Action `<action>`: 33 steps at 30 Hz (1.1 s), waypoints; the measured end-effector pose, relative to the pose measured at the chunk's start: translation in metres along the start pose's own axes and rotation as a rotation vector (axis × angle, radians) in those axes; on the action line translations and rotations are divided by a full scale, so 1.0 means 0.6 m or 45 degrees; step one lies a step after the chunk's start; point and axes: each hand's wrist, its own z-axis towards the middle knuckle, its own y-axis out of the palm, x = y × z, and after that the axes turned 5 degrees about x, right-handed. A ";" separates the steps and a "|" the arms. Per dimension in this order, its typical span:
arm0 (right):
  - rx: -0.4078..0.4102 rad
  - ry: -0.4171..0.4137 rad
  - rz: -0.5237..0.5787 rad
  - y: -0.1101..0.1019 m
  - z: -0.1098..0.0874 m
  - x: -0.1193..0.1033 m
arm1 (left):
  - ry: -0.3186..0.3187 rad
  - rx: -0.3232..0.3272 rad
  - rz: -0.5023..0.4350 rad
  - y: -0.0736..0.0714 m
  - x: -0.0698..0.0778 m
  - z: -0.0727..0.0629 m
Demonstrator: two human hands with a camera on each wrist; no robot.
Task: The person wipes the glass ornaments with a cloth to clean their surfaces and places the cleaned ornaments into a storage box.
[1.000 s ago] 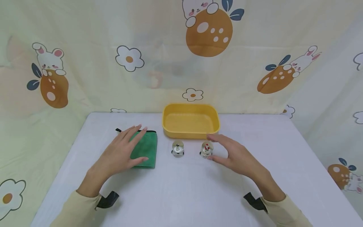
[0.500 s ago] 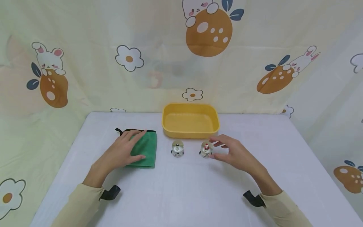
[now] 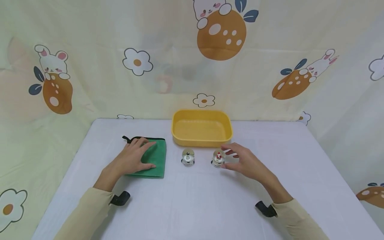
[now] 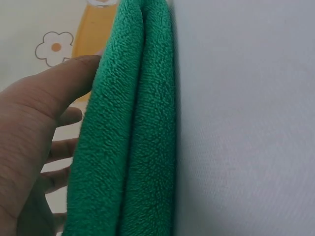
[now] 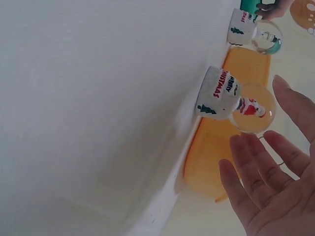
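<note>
My left hand [image 3: 132,158] is spread over a folded green towel [image 3: 157,156] with black edging; in the left wrist view the thumb lies close along the fold of the towel [image 4: 123,123]. Whether it presses on the cloth I cannot tell. On the other side, my right hand [image 3: 246,161] curves loosely beside a small snow globe [image 3: 218,159] with a red Santa inside. Its thumb and fingers stand either side of that globe [image 5: 216,93], without a visible grip. A second snow globe [image 3: 188,158], holding a snowman figure, stands upright between the towel and the Santa globe.
A yellow plastic basin [image 3: 202,142] stands right behind the two globes. The white-covered table [image 3: 192,206] ends at a patterned curtain [image 3: 168,40] at the back.
My left hand has come down nearer the towel and its fingers have drawn in a little. The right hand has shifted slightly beside the Santa globe. Towel, globes and basin stay put.
</note>
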 end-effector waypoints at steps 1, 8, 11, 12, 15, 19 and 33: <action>-0.003 0.004 0.005 0.002 0.001 0.001 | -0.008 -0.011 0.001 0.002 -0.001 0.001; -0.033 0.040 0.026 0.009 0.009 0.007 | -0.032 -0.052 0.029 0.009 -0.007 0.007; -0.048 0.040 0.041 0.010 0.011 0.008 | -0.043 -0.070 0.042 0.011 -0.008 0.010; -0.053 0.040 0.043 0.010 0.011 0.008 | -0.048 -0.077 0.048 0.011 -0.008 0.010; -0.073 0.052 0.050 0.008 0.014 0.008 | -0.064 -0.094 0.048 0.012 -0.007 0.014; -0.086 0.075 0.044 0.008 0.018 0.009 | -0.076 -0.109 0.044 0.011 -0.004 0.022; -0.083 0.096 0.100 0.020 0.033 0.015 | -0.073 -0.073 0.045 0.013 -0.001 0.016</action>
